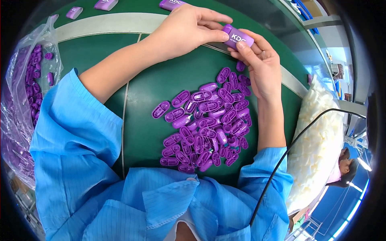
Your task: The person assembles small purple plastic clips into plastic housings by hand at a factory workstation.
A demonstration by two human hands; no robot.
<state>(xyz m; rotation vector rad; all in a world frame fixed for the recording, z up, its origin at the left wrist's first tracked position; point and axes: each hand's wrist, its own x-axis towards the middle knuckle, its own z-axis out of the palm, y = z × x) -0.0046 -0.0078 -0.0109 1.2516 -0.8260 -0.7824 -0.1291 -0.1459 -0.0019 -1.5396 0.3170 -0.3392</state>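
The right hand [260, 58] pinches a lilac, rounded plastic case [246, 39] with white lettering, far side, right of centre; the left hand [187, 30] thumbs its left end, any pinch unclear. Left, a clear plastic bag [16, 100] holds small purple pieces [35, 90]; right, a bulging bag [317, 140], cream contents.

Green worktop [140, 138] — one loose heap of purple oval caps [207, 122], some overlapping, centre of the frame. Green belt [134, 8] beyond the pale curved strip [104, 25] — several printed purple containers [106, 4], lying apart, upper left to top centre.
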